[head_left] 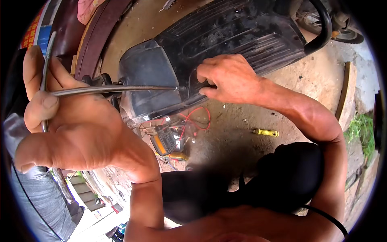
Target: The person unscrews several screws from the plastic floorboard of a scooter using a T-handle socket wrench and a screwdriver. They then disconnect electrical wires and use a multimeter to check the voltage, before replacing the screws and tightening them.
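Two metal rods are in my left hand (76,129), its fingers curled around them. One stands upright with a knurled lower end (63,183); the other (109,88) crosses it, reaching right to a black moulded plastic footboard (238,38) with a smoother front section (147,76). My right hand (229,78) is on the footboard just right of that rod's tip, fingers curled; what they hold, if anything, is hidden.
A yellow-handled screwdriver (266,132) lies on the dirt floor. Below the footboard are red wires (207,117) and a yellow-and-black meter (161,141). A wheel (346,34) shows top right, wooden board (344,90) right, maroon padded piece (94,36) top left, someone's grey trouser leg (36,201) lower left.
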